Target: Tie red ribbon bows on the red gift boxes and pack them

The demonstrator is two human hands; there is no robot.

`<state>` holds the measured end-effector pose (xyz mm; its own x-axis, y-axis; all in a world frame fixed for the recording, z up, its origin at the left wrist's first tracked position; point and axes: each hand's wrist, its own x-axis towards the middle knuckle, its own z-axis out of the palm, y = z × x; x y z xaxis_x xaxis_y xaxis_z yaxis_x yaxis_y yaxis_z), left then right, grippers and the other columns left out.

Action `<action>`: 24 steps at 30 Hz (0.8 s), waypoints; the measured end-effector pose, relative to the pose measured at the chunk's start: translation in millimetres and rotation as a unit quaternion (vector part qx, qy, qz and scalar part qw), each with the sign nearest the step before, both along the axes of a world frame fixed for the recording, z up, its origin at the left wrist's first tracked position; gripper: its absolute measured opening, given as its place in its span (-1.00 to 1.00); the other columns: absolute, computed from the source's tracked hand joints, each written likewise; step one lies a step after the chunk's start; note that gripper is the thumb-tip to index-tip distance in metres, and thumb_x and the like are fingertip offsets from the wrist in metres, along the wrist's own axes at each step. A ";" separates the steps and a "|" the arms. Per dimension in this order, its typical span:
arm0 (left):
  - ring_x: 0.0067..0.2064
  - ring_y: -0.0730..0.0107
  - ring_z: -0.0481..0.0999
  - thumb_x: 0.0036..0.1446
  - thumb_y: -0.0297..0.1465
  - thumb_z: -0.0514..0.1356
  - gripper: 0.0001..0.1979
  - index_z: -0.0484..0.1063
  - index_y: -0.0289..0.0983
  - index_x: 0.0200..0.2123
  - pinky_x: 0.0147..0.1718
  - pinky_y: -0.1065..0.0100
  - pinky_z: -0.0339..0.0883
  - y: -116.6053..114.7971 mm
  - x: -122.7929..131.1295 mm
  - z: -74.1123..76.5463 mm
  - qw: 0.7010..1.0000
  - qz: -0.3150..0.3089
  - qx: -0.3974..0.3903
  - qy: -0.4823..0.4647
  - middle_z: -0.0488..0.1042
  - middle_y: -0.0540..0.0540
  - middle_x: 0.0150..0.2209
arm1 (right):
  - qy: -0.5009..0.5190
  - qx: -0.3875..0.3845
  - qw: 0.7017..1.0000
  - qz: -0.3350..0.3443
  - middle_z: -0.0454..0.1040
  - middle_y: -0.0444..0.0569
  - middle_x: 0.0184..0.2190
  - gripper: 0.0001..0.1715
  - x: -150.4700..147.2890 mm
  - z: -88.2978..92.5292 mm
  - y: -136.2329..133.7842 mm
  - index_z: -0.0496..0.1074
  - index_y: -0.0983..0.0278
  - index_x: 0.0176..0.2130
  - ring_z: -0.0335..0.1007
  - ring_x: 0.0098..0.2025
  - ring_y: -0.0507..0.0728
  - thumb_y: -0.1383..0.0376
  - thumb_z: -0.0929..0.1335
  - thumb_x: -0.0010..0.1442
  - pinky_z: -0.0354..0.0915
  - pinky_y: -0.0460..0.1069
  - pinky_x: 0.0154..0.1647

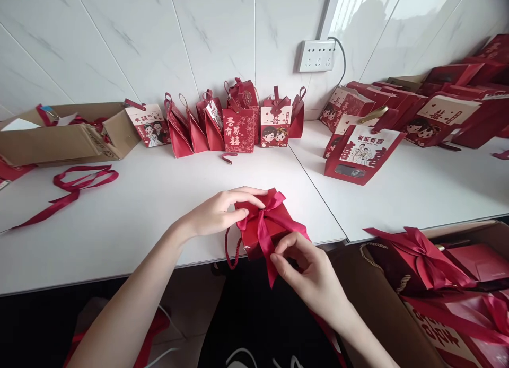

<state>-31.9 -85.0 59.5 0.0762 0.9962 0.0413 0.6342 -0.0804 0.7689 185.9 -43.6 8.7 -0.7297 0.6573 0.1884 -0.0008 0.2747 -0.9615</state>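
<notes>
A small red gift box (254, 235) with a red ribbon bow (267, 211) sits at the near edge of the white table (159, 198), its cord handle hanging off the edge. My left hand (220, 211) rests on the box's left side, fingers curled at the bow's knot. My right hand (302, 267) pinches a ribbon tail at the box's lower right.
Several red gift bags (238, 119) stand along the tiled wall. A cardboard box (67, 137) and loose red ribbon (75, 182) lie at left. More red boxes (397, 119) crowd the right table. An open carton of ribboned boxes (429, 272) is at lower right.
</notes>
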 end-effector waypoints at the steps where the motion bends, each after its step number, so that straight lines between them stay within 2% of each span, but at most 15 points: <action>1: 0.22 0.24 0.32 0.17 -0.47 0.01 -0.69 0.51 -0.12 -0.16 0.18 0.16 0.25 0.6 1.5 2.5 1.000 0.010 -0.004 -0.008 0.35 0.00 0.19 | -0.012 0.014 1.000 0.007 0.43 -0.12 -0.44 -0.90 2.1 0.8 -0.6 0.32 0.24 -0.35 0.38 -0.40 0.02 0.28 0.32 0.22 0.33 -0.10 -0.34; 4: 0.16 0.21 0.38 0.24 -0.36 -0.01 -0.72 0.52 -0.16 -0.24 0.12 0.14 0.30 1.2 11.5 8.1 0.998 0.060 0.002 -0.026 0.40 -0.07 0.14 | -0.056 0.042 0.997 0.013 0.43 -0.11 -0.47 -0.84 12.9 4.1 3.7 0.33 0.24 -0.37 0.35 -0.44 0.03 0.22 0.32 0.22 0.28 -0.10 -0.42; 7: 0.12 0.19 0.42 0.24 -0.23 0.04 -0.73 0.50 -0.19 -0.29 0.09 0.14 0.31 0.5 21.4 9.2 0.996 0.084 0.026 -0.003 0.45 -0.10 0.09 | -0.082 0.045 0.993 -0.069 0.30 -0.16 -0.61 -0.59 22.4 7.8 14.5 0.24 0.24 -0.49 0.20 -0.56 0.01 0.05 0.24 0.27 0.16 -0.09 -0.54; 9: 0.11 0.20 0.42 0.22 -0.23 0.08 -0.77 0.49 -0.19 -0.32 0.09 0.17 0.31 0.3 24.7 7.1 0.994 0.098 0.041 0.032 0.46 -0.08 0.06 | -0.110 0.046 0.986 -0.117 0.26 -0.16 -0.62 -0.50 23.3 10.0 21.9 0.23 0.24 -0.51 0.15 -0.58 0.00 -0.03 0.18 0.28 0.13 -0.09 -0.55; 13: 0.10 0.25 0.42 0.13 -0.33 0.15 -0.90 0.45 -0.17 -0.34 0.11 0.21 0.29 0.6 24.9 1.5 0.986 0.123 0.065 0.096 0.42 -0.02 0.07 | -0.158 0.022 0.984 -0.084 0.32 -0.14 -0.55 -0.46 13.2 11.9 32.2 0.29 0.25 -0.43 0.19 -0.54 0.02 -0.12 0.17 0.26 0.17 -0.08 -0.50; 17: 0.09 0.28 0.43 0.12 -0.37 0.14 -0.92 0.44 -0.17 -0.37 0.09 0.24 0.30 1.5 21.9 2.3 0.986 0.107 0.054 0.116 0.40 0.01 0.09 | -0.127 0.006 0.984 -0.124 0.29 -0.15 -0.56 -0.44 5.7 11.1 37.4 0.23 0.24 -0.47 0.19 -0.51 0.03 -0.15 0.16 0.25 0.17 -0.07 -0.48; 21: 0.08 0.29 0.44 0.13 -0.39 0.13 -0.90 0.45 -0.18 -0.36 0.09 0.26 0.29 2.4 19.7 7.0 0.990 0.070 0.045 0.112 0.41 -0.01 0.08 | -0.103 -0.018 0.993 -0.054 0.31 -0.14 -0.52 -0.54 8.4 11.5 34.0 0.25 0.25 -0.42 0.22 -0.46 0.03 -0.06 0.22 0.25 0.17 -0.10 -0.48; 24: 0.04 0.28 0.47 0.14 -0.37 0.12 -0.88 0.47 -0.19 -0.37 0.05 0.26 0.34 2.4 22.7 8.0 0.991 0.073 0.051 0.103 0.43 -0.04 0.05 | -0.092 -0.006 0.996 -0.012 0.28 -0.16 -0.53 -0.60 11.0 11.9 26.6 0.26 0.25 -0.42 0.18 -0.47 0.01 0.03 0.23 0.29 0.15 -0.11 -0.48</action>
